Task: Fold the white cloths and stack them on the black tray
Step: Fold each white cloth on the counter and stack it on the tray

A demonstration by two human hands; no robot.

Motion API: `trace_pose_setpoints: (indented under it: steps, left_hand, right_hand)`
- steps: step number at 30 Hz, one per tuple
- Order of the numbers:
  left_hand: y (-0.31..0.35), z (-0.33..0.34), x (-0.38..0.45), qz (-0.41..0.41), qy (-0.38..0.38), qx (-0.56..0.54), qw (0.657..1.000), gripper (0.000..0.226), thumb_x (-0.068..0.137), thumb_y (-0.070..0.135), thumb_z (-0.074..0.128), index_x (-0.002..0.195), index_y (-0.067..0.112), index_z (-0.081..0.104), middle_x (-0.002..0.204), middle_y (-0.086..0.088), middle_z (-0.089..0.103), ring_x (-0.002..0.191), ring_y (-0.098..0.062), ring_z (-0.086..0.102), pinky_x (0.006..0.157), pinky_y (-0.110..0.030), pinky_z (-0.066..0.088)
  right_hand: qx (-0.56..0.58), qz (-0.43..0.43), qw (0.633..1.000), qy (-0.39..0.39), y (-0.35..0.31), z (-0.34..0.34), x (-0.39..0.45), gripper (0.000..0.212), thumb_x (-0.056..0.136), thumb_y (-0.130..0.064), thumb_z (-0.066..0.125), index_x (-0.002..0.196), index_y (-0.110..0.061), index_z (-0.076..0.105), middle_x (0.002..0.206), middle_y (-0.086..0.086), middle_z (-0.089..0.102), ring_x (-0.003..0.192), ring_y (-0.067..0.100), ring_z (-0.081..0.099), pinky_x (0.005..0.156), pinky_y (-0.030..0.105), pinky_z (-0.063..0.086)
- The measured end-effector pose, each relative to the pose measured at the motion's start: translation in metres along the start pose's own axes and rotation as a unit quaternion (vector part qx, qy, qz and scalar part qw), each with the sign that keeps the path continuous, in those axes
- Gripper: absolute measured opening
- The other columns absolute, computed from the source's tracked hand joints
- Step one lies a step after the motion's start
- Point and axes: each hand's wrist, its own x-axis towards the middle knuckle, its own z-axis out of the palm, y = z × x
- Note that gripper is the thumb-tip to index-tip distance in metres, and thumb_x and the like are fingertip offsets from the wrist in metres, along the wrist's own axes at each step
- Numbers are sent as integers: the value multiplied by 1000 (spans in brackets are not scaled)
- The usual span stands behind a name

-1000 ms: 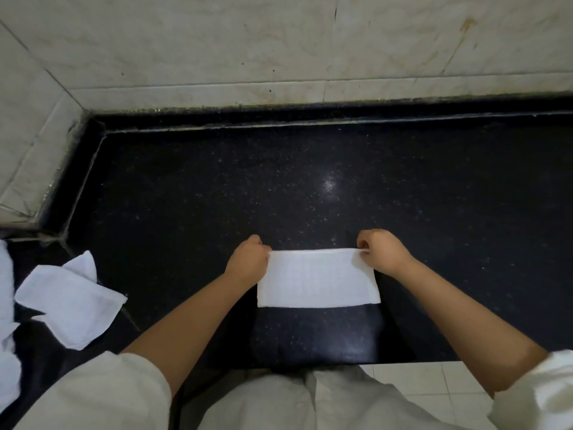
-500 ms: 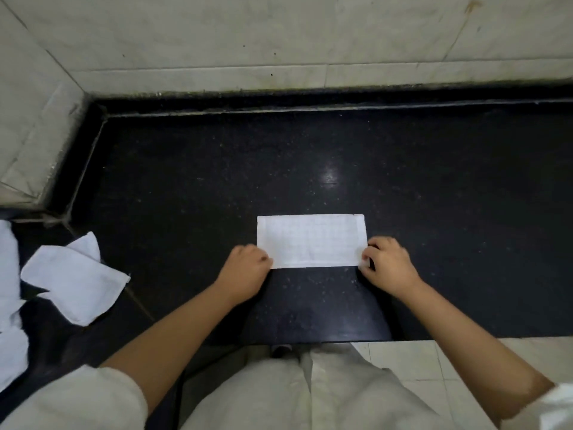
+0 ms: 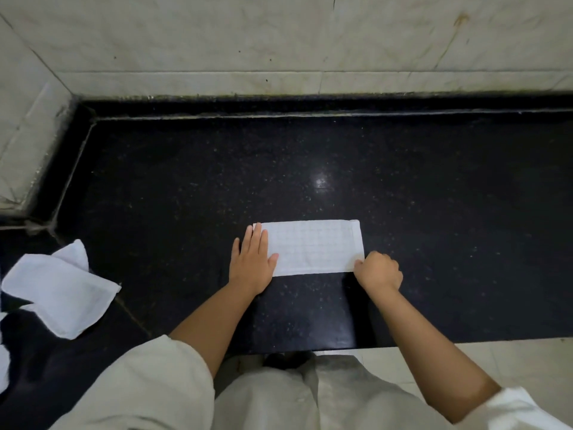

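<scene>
Left hand (image 3: 252, 262) spread flat on cloth (image 3: 313, 248) at counter (image 3: 434, 212) front, likely pinning it; right hand (image 3: 378, 271) curled, pinching near right corner, seemingly for fold 2; no tray visible.

no readable text, labels or numbers anywhere.

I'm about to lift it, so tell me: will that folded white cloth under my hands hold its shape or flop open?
The folded white cloth lies thin and flat, so it will probably droop and open if lifted by the one corner the right hand pinches. It looks light. The counter looks glossy, so a push may slide it; the flat left hand likely steadies it.
</scene>
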Motion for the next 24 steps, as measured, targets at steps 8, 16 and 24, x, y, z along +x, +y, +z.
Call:
trace_pose_setpoints:
  steps: [8, 16, 24]
  left_hand:
    - [0, -2, 2, 7, 16, -10, 1000, 60, 101, 38, 20, 149, 10, -4, 158, -6, -12, 146, -20, -11, 119, -40, -2]
    - [-43, 4, -35, -52, 84, -108, 989, 57, 101, 33, 26, 149, 9, 7, 159, -6, 4, 147, -18, -1, 120, -35, 3]
    - [-93, 25, -83, -120, 130, -157, 972, 60, 91, 37, 27, 132, -2, 47, 143, -21, 43, 138, -35, 33, 110, -50, 30]
  right_hand:
    - [75, -57, 991, 96, -19, -8, -12, 19, 88, -9, 44, 89, 2, 59, 98, 19, 63, 95, 34, 56, 80, 38, 43]
    - [147, -338, 924, 99, -96, 5, -62, 16, 88, -7, 49, 81, 4, 59, 85, 16, 59, 75, 23, 49, 63, 27, 30]
    - [101, -368, 924, 33, -121, 66, -57, 15, 80, 11, 49, 68, 11, 58, 75, 30, 59, 64, 38, 54, 58, 30, 31]
